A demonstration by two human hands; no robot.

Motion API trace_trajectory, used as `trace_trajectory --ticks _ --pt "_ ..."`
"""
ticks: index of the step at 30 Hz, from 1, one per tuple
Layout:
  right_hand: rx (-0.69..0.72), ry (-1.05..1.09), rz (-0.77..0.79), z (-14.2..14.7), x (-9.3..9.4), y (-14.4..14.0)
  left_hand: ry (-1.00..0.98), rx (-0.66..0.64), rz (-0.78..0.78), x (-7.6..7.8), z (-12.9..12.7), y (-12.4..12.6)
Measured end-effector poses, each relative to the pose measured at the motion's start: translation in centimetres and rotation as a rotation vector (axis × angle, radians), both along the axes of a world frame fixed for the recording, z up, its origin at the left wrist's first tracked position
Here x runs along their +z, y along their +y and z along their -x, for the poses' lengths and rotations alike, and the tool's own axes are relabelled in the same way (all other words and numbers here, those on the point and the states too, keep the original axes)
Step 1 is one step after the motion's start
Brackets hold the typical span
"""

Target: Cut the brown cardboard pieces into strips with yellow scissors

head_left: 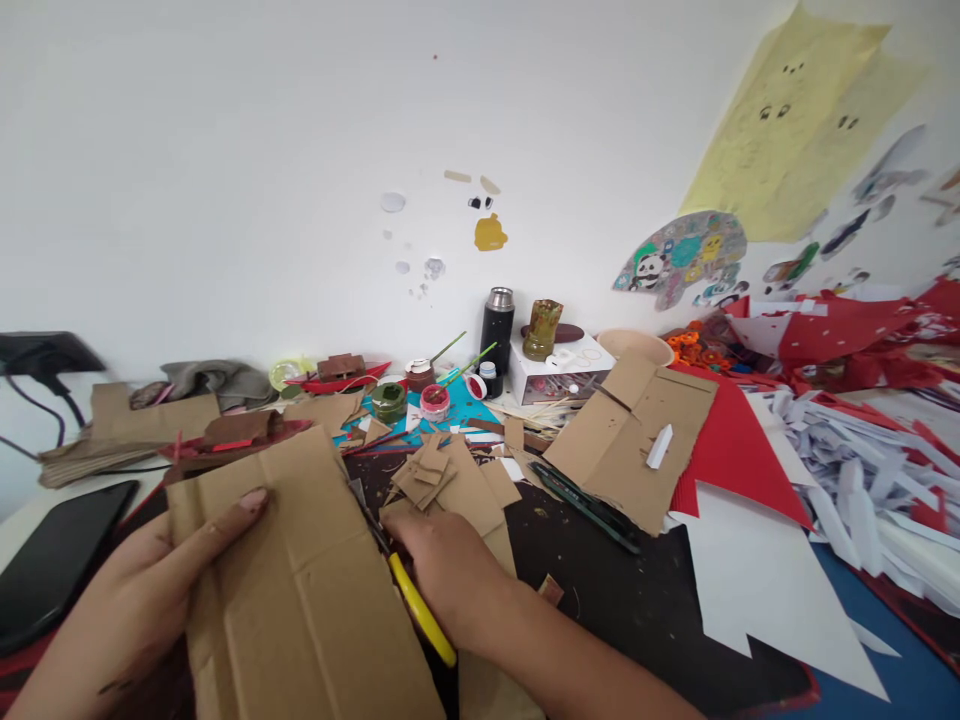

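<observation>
Fingers (240,505) of the left hand (142,590) lie stretched over the top of a large cardboard sheet (300,590), the thumb tucked behind it, so the hand clamps the sheet at its left edge. Those of the right hand (442,570) are curled tight round a yellow-handled cutter (416,605), whose tip meets the right edge of the sheet. That sheet sits at the near edge of the table (622,600), tilted up toward the person, creased in long folds.

Just past the right hand lies a heap of small cardboard scraps (435,475) on a dark mat. A second, flattened cardboard piece (630,430) rests further right, with a dark pen-like tool (585,505) beside its near edge. Red paper (731,450) and a white sheet (765,580) cut in steps spread toward the right edge, with a pile of white paper strips (862,470) beyond. A black phone (56,560) lies at the left edge. Along the far edge, against the wall, stand paint pots (412,395) with brushes, a black flask (496,325) and a small white box (559,375).
</observation>
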State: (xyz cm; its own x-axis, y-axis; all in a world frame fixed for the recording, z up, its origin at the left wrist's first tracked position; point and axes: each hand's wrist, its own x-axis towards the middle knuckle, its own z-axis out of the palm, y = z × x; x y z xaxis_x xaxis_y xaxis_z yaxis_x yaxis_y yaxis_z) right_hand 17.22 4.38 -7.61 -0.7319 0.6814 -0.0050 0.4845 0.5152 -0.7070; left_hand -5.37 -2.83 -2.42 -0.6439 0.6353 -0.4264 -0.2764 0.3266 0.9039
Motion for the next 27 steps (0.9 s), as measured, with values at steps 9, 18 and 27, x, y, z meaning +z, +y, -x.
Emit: trace_trajectory --ticks 9,18,27 --pt "-0.008 0.137 0.099 0.2 0.0 0.2 0.007 0.035 -0.095 -0.2 -3.0 0.0" --pt "-0.024 0.098 0.104 0.1 -0.3 0.4 0.048 0.013 -0.104 0.6 -4.1 -0.4" --pt "-0.049 0.044 0.075 0.2 -0.4 0.8 0.027 -0.006 -0.088 0.7 -4.3 -0.2"
